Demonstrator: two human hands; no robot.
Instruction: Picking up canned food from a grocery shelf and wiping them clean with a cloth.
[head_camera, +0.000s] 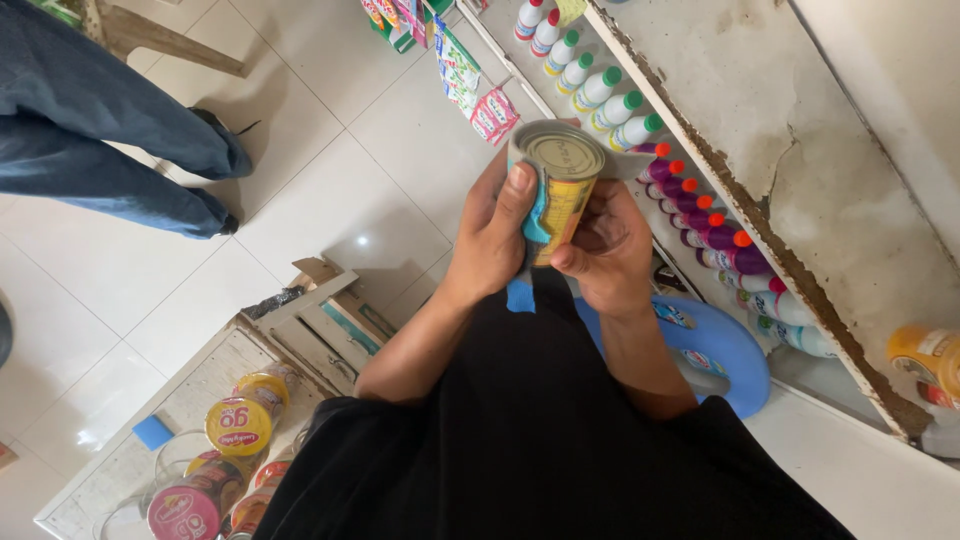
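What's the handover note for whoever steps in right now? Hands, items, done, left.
Left hand: grips the yellow can, thumb pressing a blue cloth against its side.
Right hand: steadies the can from the other side.
Can is held upright at chest height, lid on top, above the shelf of bottles.
Done: cloth is on the can.
Left: how much is wiped can't be told. More cans sit lower left.

Dull metal lid tops the tin can with a glossy paper label; glossy floor tiles at nine o'clock; rough, chipped shelf board at two o'clock.
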